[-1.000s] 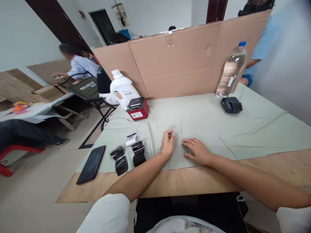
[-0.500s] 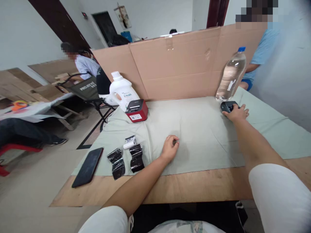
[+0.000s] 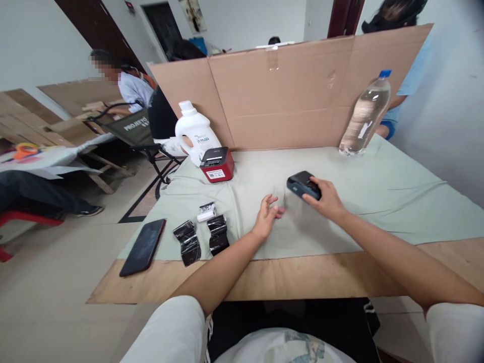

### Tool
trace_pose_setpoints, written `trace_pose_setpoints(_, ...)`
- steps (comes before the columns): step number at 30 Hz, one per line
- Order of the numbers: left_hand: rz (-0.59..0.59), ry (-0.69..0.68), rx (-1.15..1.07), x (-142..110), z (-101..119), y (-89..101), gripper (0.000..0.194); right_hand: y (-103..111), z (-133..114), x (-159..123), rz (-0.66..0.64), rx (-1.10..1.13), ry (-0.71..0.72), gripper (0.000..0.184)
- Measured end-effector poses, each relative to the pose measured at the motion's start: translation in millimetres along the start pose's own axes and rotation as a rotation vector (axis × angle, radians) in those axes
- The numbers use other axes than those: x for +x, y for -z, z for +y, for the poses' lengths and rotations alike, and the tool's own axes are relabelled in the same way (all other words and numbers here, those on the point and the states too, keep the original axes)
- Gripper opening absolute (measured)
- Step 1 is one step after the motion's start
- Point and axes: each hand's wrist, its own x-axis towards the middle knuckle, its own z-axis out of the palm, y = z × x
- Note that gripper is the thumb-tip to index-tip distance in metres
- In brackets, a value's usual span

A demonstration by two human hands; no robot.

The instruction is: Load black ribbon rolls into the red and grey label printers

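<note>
My right hand [image 3: 327, 200] grips a small dark box-shaped device [image 3: 300, 184] and holds it just above the pale green cloth [image 3: 378, 191] near the table's middle. My left hand [image 3: 266, 216] rests on the cloth a little to the left of the device, fingers spread and holding nothing. Left of that hand lie two black wrapped packets [image 3: 202, 239] and a small white roll [image 3: 206, 214]. A black phone [image 3: 142, 247] lies at the cloth's left corner.
A red and black small printer [image 3: 217, 165] and a white jug [image 3: 196, 132] stand at the back left, a water bottle [image 3: 365, 116] at the back right, before a cardboard screen [image 3: 287, 96]. Other people sit at the left and behind the screen.
My right hand reached to the dark device by the bottle, took hold of it and brought it back toward the middle. My left hand's fingers opened from a loose curl.
</note>
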Motion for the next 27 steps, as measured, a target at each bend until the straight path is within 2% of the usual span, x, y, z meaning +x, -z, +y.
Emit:
trace_pose_setpoints(2, -0.053, 0.08, -0.203, -5, 7, -0.4, 0.089, -19, -33, -31, -0.008, 0.006, 0.103, 0.07)
trace_pose_setpoints(4, -0.061, 0.123, -0.317, -9, 14, 0.6, 0.1, -33, -60, -57, -0.006, 0.007, 0.131, 0.075)
trace_pose_setpoints(6, -0.018, 0.106, -0.32, -11, 21, 3.8, 0.111, -39, -76, -74, -0.035, 0.049, 0.145, 0.074)
trace_pose_setpoints(8, 0.016, 0.05, -0.261, -10, 26, 8.2, 0.12, -38, -82, -79, -0.062, 0.14, 0.164, 0.06)
trace_pose_setpoints(10, 0.013, -0.001, -0.194, -8, 29, 11.9, 0.119, -35, -79, -74, -0.059, 0.277, 0.148, 0.047)
trace_pose_setpoints(12, -0.026, -0.029, -0.123, -6, 28, 13.3, 0.117, -34, -70, -67, -0.029, 0.422, 0.07, 0.047)
trace_pose_setpoints(14, -0.068, -0.067, -0.024, -5, 25, 12.0, 0.114, -37, -59, -63, -0.042, 0.54, -0.024, 0.061)
trace_pose_setpoints(16, -0.091, -0.117, 0.089, -6, 20, 9.4, 0.109, -44, -50, -63, -0.121, 0.609, -0.079, 0.078)
trace_pose_setpoints(19, -0.118, -0.142, 0.198, -8, 14, 7.7, 0.1, -52, -39, -67, -0.194, 0.634, -0.117, 0.086)
trace_pose_setpoints(21, -0.156, -0.071, 0.157, -7, 11, 9.3, 0.091, -54, -35, -67, -0.189, 0.661, -0.161, 0.085)
trace_pose_setpoints(24, -0.226, 0.137, -0.048, -3, 11, 14.3, 0.077, -53, -31, -62, -0.208, 0.76, -0.25, 0.082)
trace_pose_setpoints(27, -0.238, 0.235, -0.175, 1, 13, 18.3, 0.078, -53, -29, -59, -0.23, 0.815, -0.289, 0.08)
